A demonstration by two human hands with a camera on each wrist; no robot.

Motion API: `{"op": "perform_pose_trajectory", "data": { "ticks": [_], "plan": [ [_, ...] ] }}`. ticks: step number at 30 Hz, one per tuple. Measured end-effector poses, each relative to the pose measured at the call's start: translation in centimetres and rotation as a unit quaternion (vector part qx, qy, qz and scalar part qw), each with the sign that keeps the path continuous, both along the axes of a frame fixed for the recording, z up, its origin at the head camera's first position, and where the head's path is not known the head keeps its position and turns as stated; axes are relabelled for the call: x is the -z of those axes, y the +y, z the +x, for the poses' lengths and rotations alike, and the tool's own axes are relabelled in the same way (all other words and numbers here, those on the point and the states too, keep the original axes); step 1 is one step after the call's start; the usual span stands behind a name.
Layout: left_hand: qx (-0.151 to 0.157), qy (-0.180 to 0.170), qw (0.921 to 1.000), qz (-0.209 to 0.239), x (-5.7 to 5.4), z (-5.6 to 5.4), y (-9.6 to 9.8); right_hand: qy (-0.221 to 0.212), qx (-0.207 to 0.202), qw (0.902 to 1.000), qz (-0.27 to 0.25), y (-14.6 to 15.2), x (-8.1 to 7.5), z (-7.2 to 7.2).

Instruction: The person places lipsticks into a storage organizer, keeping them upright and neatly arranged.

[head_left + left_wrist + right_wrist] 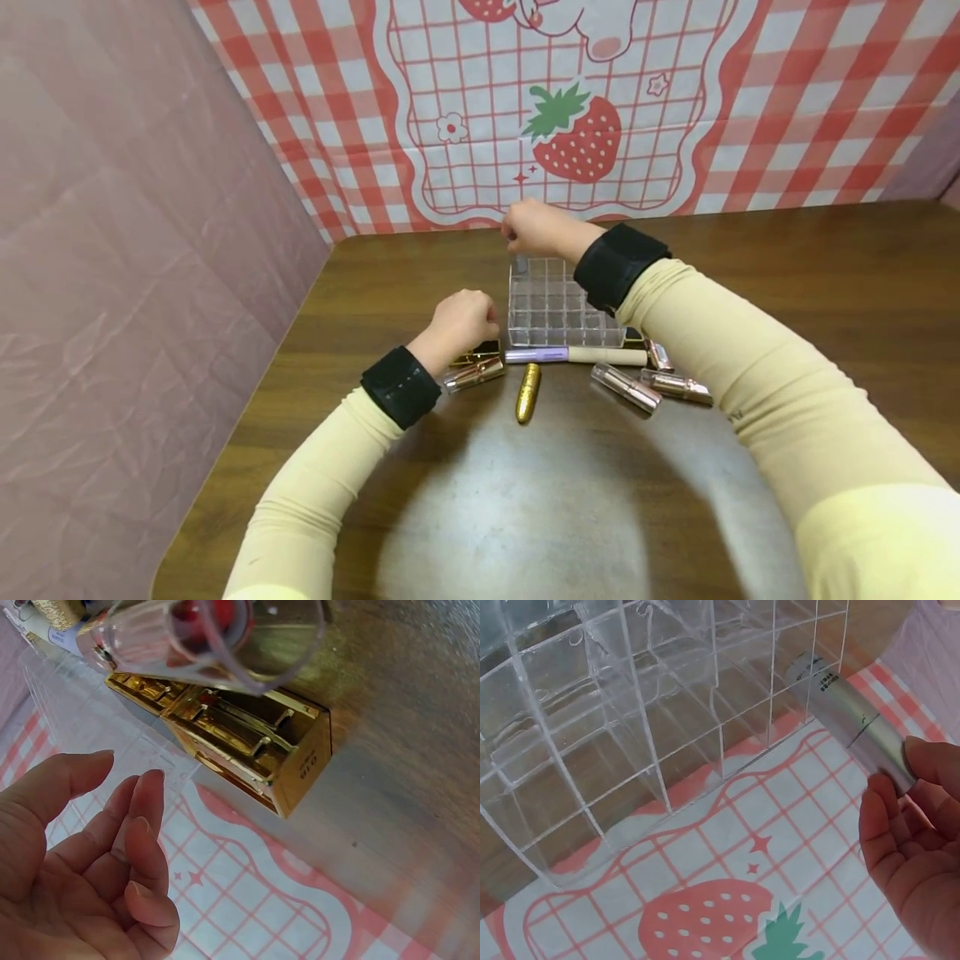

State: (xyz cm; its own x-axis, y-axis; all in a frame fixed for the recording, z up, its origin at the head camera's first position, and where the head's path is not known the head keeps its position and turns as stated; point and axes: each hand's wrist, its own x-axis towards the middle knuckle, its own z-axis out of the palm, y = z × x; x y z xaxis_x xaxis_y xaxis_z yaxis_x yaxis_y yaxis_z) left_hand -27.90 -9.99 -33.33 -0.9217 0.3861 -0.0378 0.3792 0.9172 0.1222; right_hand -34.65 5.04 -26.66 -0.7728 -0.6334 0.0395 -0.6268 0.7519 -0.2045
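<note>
One shiny gold tube (527, 393) lies nearest; my right hand (542, 229) pinches one silver cylinder (866, 726) at the far-left corner of one clear plastic rack (555, 337); my left hand (462, 321) hangs empty.

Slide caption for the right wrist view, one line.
A right hand holds a silver tube at the corner of a clear, divided organizer.

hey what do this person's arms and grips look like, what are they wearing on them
Long, wrinkled, pale yellow fabric sleeves cover both arms, the right one with a dark marking too small to read. Each arm wears a wide black wristband. The left grip and right grip are ungloved.
</note>
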Motion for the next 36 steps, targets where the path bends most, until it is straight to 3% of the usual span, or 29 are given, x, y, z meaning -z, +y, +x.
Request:
{"op": "perform_pose_trajectory", "data": {
  "ticks": [10,15,18,20,24,30,36],
  "plan": [
    [0.003,-0.005,1.0000,-0.008,-0.2,-0.1,0.4,-0.008,0.025,0.9993,0.025,-0.1,-0.4,-0.2],
    [0.002,-0.018,0.9998,-0.010,-0.1,0.1,0.6,-0.013,0.039,0.9991,0.009,1.1,0.0,-0.2],
    [0.007,-0.013,0.9999,-0.009,-0.1,0.6,0.6,0.006,0.056,0.9980,-0.029,2.8,-0.2,0.4],
    [0.011,-0.003,0.9999,-0.006,-0.2,0.8,0.5,0.023,0.059,0.9966,-0.053,4.2,-0.5,1.3],
    [0.025,0.014,0.9996,-0.006,-0.5,1.4,0.6,0.041,0.024,0.9970,-0.062,6.8,0.1,4.0],
    [0.056,0.018,0.9982,-0.012,-0.5,2.2,1.5,0.009,-0.023,0.9985,-0.048,9.9,3.8,8.3],
    [0.079,0.025,0.9961,-0.029,-0.4,3.4,2.9,0.018,-0.044,0.9978,-0.045,11.5,6.8,11.1]
  ]
}}
